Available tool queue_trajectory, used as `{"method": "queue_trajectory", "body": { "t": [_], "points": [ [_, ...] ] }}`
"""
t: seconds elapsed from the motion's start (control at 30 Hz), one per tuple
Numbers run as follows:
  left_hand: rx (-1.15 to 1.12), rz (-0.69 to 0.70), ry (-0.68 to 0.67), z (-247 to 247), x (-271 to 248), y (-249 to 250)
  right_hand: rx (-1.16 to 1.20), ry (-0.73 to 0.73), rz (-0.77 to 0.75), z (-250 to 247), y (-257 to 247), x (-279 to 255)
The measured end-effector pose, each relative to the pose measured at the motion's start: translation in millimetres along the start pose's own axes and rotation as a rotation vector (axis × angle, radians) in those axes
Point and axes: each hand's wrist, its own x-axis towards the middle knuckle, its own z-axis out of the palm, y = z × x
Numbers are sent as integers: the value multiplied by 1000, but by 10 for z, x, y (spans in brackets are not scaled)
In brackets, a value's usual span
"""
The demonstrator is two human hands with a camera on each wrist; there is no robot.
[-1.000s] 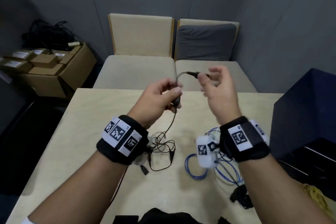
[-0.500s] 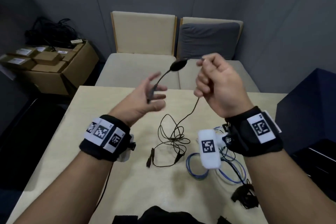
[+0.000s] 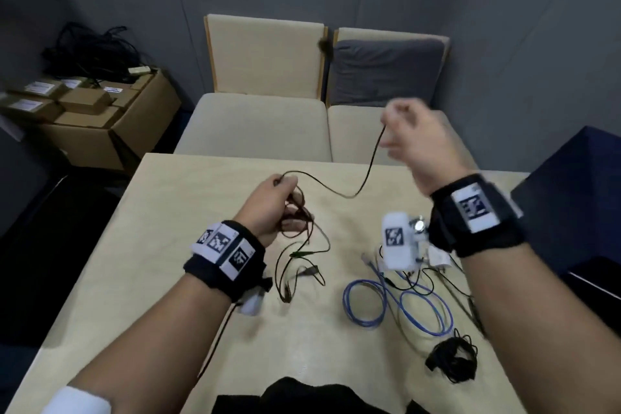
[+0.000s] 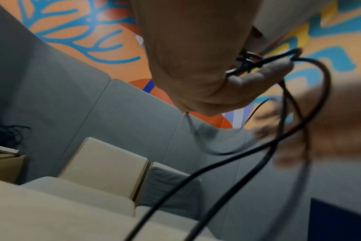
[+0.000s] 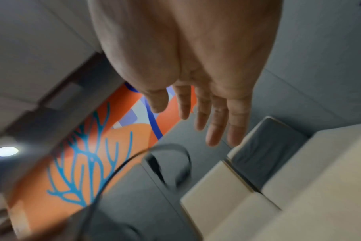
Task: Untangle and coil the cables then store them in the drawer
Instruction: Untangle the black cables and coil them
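The thin black cable [image 3: 339,190] was bunched in loops in the left hand [image 3: 268,208], fingers curled round it, sagging up toward the right hand [image 3: 416,141]. That hand was blurred; the wrist view showed its fingers [image 5: 216,119] straight and apart, so whether it touched the cable I couldn't tell. Below the right wrist lay a blue cable [image 3: 396,306] and a black bundle [image 3: 452,360] on the table [image 3: 161,245]. No drawer in sight.

Dim even light; wrist views motion-blurred, distorted
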Motion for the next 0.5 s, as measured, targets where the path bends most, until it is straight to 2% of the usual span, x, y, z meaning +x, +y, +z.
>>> {"method": "queue_trajectory", "body": {
  "t": [0.07, 0.1, 0.17, 0.23, 0.27, 0.33, 0.43, 0.5],
  "points": [
    [-184, 15, 13, 60, -10, 199, -185, -17, 92, 81, 445, -100],
    [-262, 25, 30, 85, -16, 283, -295, -95, 113, 107, 607, -184],
    [-402, 45, 60, 141, -42, 438, -506, -387, 125, 169, 812, -375],
    [-522, 54, 73, 204, -59, 571, -557, -676, 185, 281, 842, -597],
    [-586, 57, 67, 240, -73, 634, -554, -765, 204, 340, 850, -681],
    [-689, 65, 35, 300, -101, 735, -536, -818, 183, 488, 880, -781],
    [-761, 82, -27, 351, -156, 848, -345, -729, 164, 734, 945, -791],
    [-758, 103, -57, 316, -154, 903, -298, -681, 150, 816, 927, -766]
  ]
}}
